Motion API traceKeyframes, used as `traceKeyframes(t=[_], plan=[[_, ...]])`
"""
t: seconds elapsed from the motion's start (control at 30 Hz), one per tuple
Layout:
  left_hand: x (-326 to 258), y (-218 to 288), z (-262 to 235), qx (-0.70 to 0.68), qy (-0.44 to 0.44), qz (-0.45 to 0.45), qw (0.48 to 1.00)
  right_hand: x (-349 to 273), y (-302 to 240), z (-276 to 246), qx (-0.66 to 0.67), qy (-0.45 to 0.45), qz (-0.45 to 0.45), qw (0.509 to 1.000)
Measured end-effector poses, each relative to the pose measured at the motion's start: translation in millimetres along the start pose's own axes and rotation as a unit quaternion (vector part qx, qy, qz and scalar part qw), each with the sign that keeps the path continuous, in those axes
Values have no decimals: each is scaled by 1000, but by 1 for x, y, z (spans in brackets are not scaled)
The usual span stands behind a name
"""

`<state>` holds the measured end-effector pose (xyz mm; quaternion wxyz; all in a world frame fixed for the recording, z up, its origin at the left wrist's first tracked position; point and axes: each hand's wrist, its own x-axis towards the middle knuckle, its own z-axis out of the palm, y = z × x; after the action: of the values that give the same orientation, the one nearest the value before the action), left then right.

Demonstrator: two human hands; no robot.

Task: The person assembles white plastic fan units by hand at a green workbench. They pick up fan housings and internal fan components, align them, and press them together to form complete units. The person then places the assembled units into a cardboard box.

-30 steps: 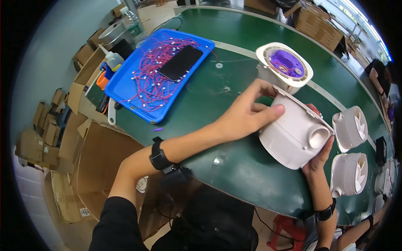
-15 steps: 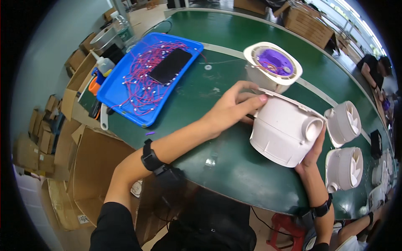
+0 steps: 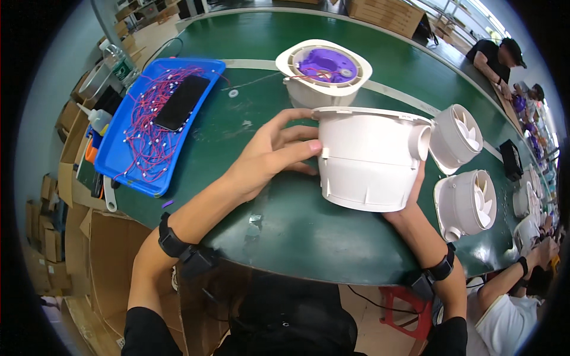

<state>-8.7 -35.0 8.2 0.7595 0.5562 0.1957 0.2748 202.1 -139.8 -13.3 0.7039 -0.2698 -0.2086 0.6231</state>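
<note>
Both of my hands hold a white plastic housing (image 3: 368,160), a rounded tub with a flange along its top and a short round spout at its upper right. My left hand (image 3: 267,154) grips the left side, thumb and forefinger against the wall and flange. My right hand (image 3: 409,207) supports the lower right side, most of its fingers hidden behind the tub. Just beyond stands a similar white housing (image 3: 323,92) with a purple part (image 3: 326,65) and red wires inside. To the right, two white fan housings (image 3: 456,137) (image 3: 466,202) lie on their sides.
A blue tray (image 3: 107,163) at left holds tangled red wires (image 3: 145,130) and a black phone (image 3: 181,102). A small white washer (image 3: 233,94) lies on the green table (image 3: 279,237). Cardboard boxes stand at far left, a red stool (image 3: 404,311) below. Other people work at right.
The view has swung right, so everything appears further left. The housing in my hands has turned more level, its flange now nearly horizontal. Both hands keep hold of it.
</note>
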Motion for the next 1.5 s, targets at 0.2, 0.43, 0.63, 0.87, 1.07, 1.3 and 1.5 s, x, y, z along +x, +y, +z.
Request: traceKeyframes(t=[0.2, 0.43, 0.63, 0.87, 1.07, 1.3, 1.5], plan=[[0, -3, 0, -1, -39, 14, 999, -3, 4, 5, -49, -7, -20, 999], [-3, -5, 3, 24, -34, 33, 999, -2, 8, 8, -130, -3, -34, 991], [-9, -4, 9, 78, -24, 116, 990, -6, 10, 14, -247, -1, -82, 966], [-8, 1, 1, 11, -76, 59, 995, -8, 2, -3, -208, 46, -54, 976], [-5, -5, 0, 1, -76, 73, 994, -9, -1, -5, -215, 29, -53, 975], [-7, -12, 4, 37, -38, 119, 991, -7, 3, -9, -231, 25, -105, 967], [-2, -9, 1, -24, -9, 64, 998, -7, 6, -16, -58, 65, -40, 995]])
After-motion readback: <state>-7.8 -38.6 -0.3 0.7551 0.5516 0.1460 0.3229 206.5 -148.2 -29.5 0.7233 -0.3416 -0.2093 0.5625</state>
